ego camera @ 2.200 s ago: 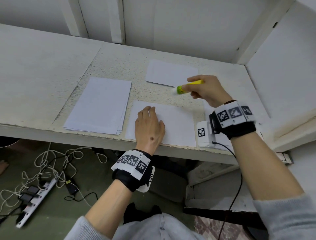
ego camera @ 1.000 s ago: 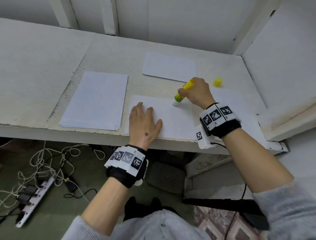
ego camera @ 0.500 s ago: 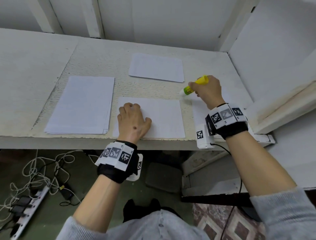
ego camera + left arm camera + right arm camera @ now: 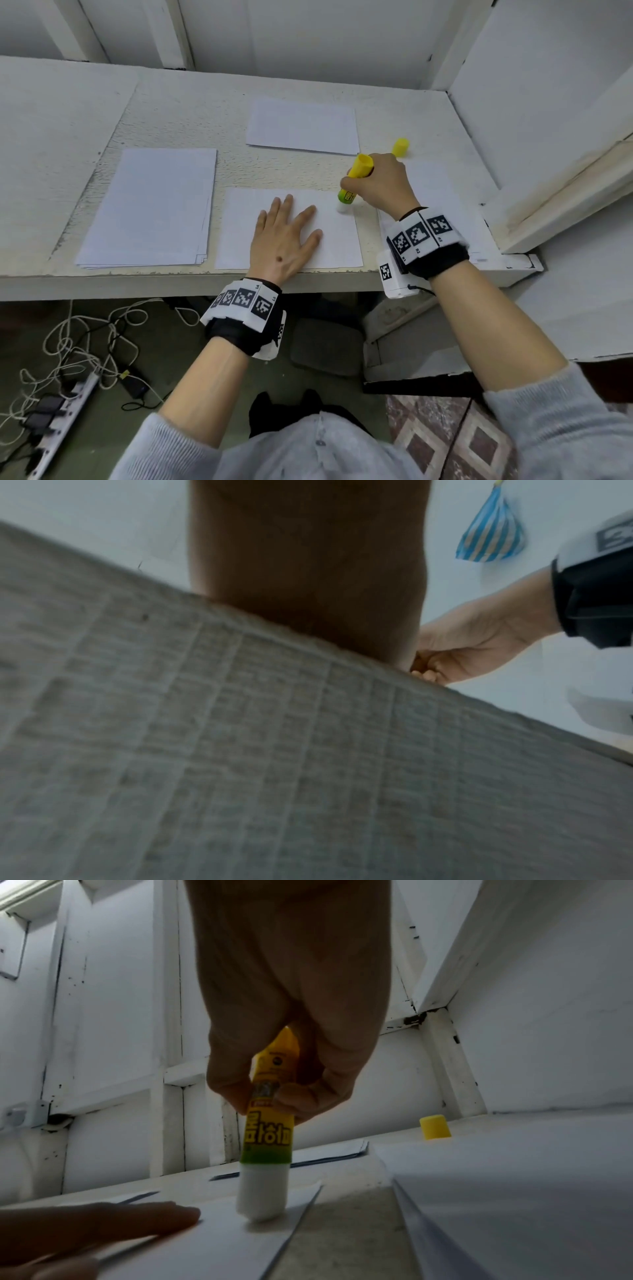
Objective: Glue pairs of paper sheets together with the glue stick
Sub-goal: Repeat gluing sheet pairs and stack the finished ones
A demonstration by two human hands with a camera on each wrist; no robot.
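Observation:
A white sheet (image 4: 339, 240) lies at the table's front edge. My left hand (image 4: 286, 236) rests flat on it with fingers spread. My right hand (image 4: 376, 185) grips a yellow and green glue stick (image 4: 354, 178) nearly upright, its white glue tip (image 4: 262, 1196) pressed on the sheet's far right corner. In the right wrist view my fingers and thumb wrap the glue stick (image 4: 270, 1112), and a left fingertip (image 4: 164, 1215) lies on the sheet (image 4: 192, 1250) beside the tip. The left wrist view shows only my palm, the table front and the right hand (image 4: 472, 647).
The yellow cap (image 4: 400, 147) stands behind my right hand. A paper stack (image 4: 150, 205) lies at the left, a single sheet (image 4: 303, 126) at the back, more sheets (image 4: 431, 185) under my right wrist. White walls close the right side. Cables and a power strip (image 4: 61, 425) lie on the floor.
My right hand has come down from beside the sheet and set the glue tip on its far right corner. My left fingers, curled half a second ago, now lie spread flat.

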